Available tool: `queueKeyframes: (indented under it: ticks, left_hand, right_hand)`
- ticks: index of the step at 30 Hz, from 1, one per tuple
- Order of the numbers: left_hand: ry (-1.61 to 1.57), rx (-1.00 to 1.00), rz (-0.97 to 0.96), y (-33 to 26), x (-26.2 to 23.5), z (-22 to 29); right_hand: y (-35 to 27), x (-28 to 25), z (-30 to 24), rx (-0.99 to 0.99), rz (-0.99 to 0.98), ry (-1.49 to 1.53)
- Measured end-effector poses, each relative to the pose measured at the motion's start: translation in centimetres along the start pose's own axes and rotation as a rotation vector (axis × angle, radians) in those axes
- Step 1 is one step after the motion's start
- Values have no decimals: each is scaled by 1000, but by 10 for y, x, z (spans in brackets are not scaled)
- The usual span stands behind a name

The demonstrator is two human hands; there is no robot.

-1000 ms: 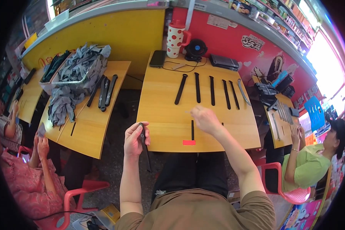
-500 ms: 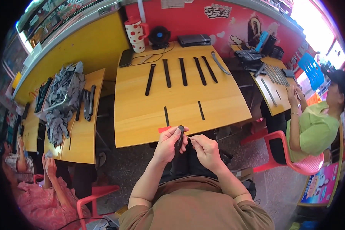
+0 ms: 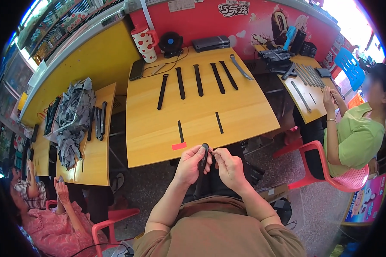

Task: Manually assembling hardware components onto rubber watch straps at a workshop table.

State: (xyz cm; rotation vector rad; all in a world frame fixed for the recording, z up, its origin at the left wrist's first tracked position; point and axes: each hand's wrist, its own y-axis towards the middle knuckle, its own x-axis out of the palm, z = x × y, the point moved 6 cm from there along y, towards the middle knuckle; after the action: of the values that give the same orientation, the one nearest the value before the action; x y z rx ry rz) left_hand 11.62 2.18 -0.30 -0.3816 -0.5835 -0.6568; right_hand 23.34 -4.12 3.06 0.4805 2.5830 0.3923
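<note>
A black strap [image 3: 199, 182] with a rounded end is gripped in my left hand [image 3: 188, 166], its length hanging down over my lap. My right hand [image 3: 230, 168] is closed in a pinch close beside the strap's upper end; whatever is between those fingertips is too small to name. Both hands are just off the table's near edge. On the wooden table [image 3: 154, 128], a small red piece [image 3: 179, 146] lies near that edge, below one of two thin black strips [image 3: 219, 123]. Several black straps [image 3: 198, 80] are laid out farther back, with a curved grey strap [image 3: 241, 67] at the right.
At the table's back are a dotted tumbler [image 3: 145, 46], a phone [image 3: 137, 70], a small fan [image 3: 170, 43] and a dark stack [image 3: 211, 43]. Co-workers sit left and right at side tables, one holding grey fabric [image 3: 73, 105], one with grey strips [image 3: 309, 75].
The view has shifted slightly. The red piece, partly behind my left hand before, now shows whole. My hands remain together at the strap, the right one still pinching.
</note>
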Motion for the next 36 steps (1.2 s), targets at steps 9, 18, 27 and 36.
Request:
queueKeyframes:
  ticks: [9,18,27,36]
  left_hand:
    - [-19,-4,2,2,-2,-1]
    - [-28,-9,12,-1,-2,-3]
    - [-25,-7,9,-5,-3,-5]
    - [-14,-40,11,-7,-3,-9]
  right_hand:
    - [0,2,0,-9,7,56]
    - [-2,4,-3,-25,-7,130]
    - [-1,4,-6,-20,-13,156]
    - [-5,1,-3,-3,-33,133]
